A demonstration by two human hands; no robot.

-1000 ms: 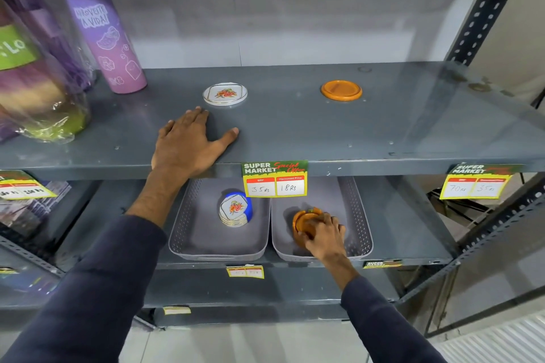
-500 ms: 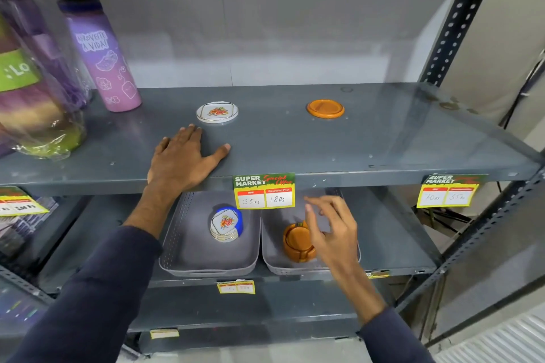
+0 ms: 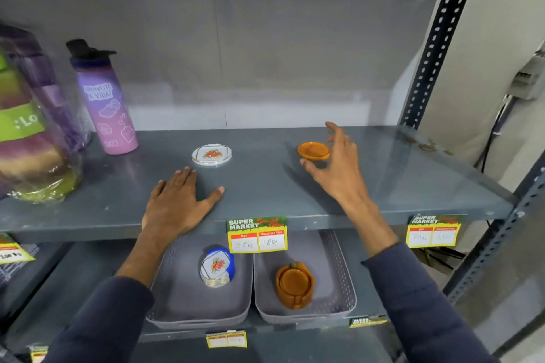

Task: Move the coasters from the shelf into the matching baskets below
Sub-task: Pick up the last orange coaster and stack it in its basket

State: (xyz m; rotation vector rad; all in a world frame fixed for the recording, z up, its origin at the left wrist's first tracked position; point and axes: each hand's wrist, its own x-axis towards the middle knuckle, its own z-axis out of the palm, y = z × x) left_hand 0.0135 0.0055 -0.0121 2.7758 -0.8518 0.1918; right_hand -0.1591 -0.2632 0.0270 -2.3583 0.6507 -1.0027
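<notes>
An orange coaster (image 3: 312, 150) sits on the right half of the grey upper shelf (image 3: 265, 183). My right hand (image 3: 336, 165) pinches it, thumb at its front edge and fingers at its right side, index finger raised. A white floral coaster (image 3: 211, 154) lies on the shelf further left. My left hand (image 3: 180, 203) rests flat and empty on the shelf just in front of it. Below, the left grey basket (image 3: 177, 298) holds a stack of white floral coasters (image 3: 216, 268). The right grey basket (image 3: 339, 283) holds an orange coaster stack (image 3: 295, 283).
A purple water bottle (image 3: 103, 100) and wrapped bottles (image 3: 26, 127) stand at the shelf's left. Price tags (image 3: 256, 234) hang on the shelf's front edge. A perforated steel upright (image 3: 430, 62) bounds the right side. Another shelf runs overhead.
My right hand has risen from the right basket to the upper shelf and closed around the orange coaster. My left hand has stayed flat on the shelf.
</notes>
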